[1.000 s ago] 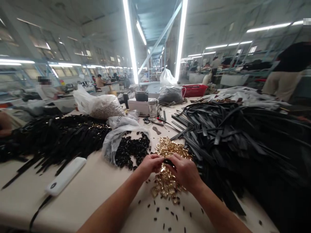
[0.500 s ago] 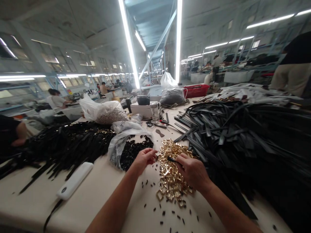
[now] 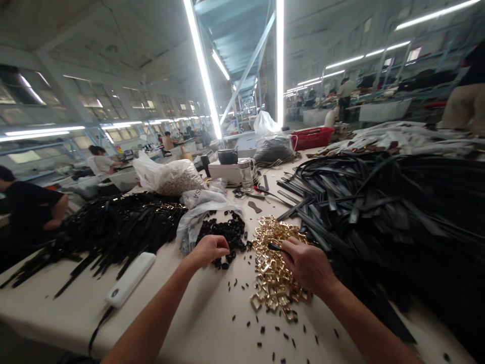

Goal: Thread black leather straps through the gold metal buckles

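At far left a co-worker in a dark top is beside a pile of dark straps with gold glints; in front of that pile a white device lies on the bench, its cord running toward the near edge; next, a plastic bag lies beside many small black pieces; the left hand is at their near side, fingers curled close together, and whether they hold anything cannot be told; just right lies a heap of gold buckles, and over it the right hand pinches a narrow black strip, its tip pointing left; farther right spreads a large heap of black straps.

The step in hand appears to be picking out a small black piece; the next move seems to call for the left fingertips to part one from the rest, with the strip held steady.
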### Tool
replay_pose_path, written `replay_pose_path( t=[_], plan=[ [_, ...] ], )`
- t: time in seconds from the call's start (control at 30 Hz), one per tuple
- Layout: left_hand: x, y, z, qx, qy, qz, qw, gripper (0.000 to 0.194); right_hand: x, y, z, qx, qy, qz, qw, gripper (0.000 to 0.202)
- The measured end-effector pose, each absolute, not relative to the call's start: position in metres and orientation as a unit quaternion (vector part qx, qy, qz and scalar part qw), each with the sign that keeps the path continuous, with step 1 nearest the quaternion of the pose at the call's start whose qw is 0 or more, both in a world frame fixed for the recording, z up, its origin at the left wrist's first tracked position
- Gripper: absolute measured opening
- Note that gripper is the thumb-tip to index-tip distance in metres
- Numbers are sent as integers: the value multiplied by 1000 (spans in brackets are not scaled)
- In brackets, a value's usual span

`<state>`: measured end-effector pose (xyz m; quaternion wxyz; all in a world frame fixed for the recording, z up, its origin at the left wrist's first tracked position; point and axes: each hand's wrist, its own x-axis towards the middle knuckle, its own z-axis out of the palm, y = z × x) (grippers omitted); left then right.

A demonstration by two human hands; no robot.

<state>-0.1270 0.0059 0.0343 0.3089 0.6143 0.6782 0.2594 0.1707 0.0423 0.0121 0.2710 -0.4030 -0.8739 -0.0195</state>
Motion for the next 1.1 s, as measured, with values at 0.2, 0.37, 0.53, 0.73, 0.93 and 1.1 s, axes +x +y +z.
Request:
replay_pose_path(
  t=[0.2, 0.37, 0.53, 0.73, 0.93, 1.1],
  plan=[
    [-101, 7, 21, 680, 633, 229, 290, 15, 185, 52, 18, -459, -840, -55, 284, 20],
    [-63, 9, 12, 724, 600, 220, 261, 22, 186, 56, 15, -468, -837, -46, 279, 18],
    [-34, 18, 2, 742, 606, 191, 211, 20, 183, 54, 13, -465, -841, -37, 274, 18],
    [-19, 25, -10, 728, 601, 217, 249, 6, 181, 52, 12, -465, -845, -23, 263, 15],
    [-21, 23, -6, 504, 576, 412, 494, 23, 179, 49, 13, -460, -844, 2, 276, 17],
    [-24, 19, 0, 352, 507, 535, 576, 35, 172, 42, 16, -446, -843, 37, 298, 16]
  ],
)
